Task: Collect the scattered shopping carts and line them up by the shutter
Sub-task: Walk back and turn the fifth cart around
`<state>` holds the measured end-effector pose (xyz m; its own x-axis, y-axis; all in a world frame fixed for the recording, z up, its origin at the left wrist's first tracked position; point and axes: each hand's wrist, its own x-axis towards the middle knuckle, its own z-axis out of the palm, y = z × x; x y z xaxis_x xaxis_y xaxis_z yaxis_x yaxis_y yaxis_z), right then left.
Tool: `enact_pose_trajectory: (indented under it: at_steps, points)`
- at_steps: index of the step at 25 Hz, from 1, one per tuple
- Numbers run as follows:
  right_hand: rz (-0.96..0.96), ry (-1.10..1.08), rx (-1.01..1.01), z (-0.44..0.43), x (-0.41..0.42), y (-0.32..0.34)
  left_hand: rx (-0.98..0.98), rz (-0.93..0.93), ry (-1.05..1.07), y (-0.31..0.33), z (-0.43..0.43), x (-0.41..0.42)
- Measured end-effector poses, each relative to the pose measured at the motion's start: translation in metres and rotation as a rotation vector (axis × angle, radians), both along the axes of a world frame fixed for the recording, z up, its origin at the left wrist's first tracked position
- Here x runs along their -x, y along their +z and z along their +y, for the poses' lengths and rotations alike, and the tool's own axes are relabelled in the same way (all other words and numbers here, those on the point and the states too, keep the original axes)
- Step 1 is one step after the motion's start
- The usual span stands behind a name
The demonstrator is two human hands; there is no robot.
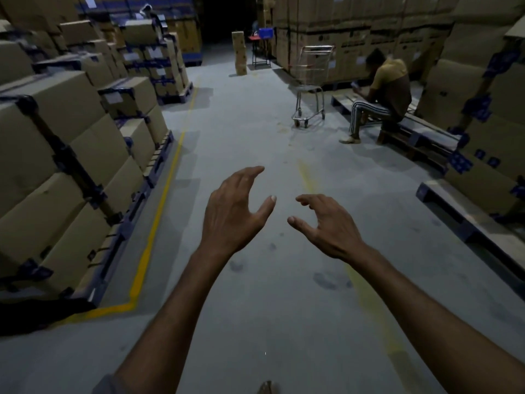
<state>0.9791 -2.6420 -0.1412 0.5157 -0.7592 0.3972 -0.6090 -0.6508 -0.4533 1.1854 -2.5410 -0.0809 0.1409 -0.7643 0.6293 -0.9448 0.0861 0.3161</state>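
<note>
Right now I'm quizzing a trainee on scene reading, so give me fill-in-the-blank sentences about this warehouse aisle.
The left hand and right hand hold ____.
Only ____ shopping cart is in view.
The seated person sits on a ____.
The floor line beside the stacked boxes is ____.
Missing: nothing; one; pallet; yellow.
</note>
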Motion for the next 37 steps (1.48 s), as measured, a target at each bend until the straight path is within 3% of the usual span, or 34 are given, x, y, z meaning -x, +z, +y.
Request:
enact_pose_trajectory:
  at_steps: [13, 27, 33, 37]
  points:
    - [-0.094, -0.011, 0.093, -0.341, -0.137, 0.033, -0.182, 0.023, -0.001, -0.041, -0.380, -0.151]
    - [-0.101, 0.151, 0.087, -0.765, -0.287, 0.048, -0.090, 0.040, 0.199, -0.015, -0.773, -0.284]
    - [-0.107, 0.109, 0.071, -0.926, -0.397, 0.032, -0.030, 0.064, 0.115, -0.018, -0.933, -0.385]
    - [-0.167, 0.091, 0.016, -1.022, -0.455, 0.049, 0.013, 0.013, 0.024, 0.012, -1.042, -0.447]
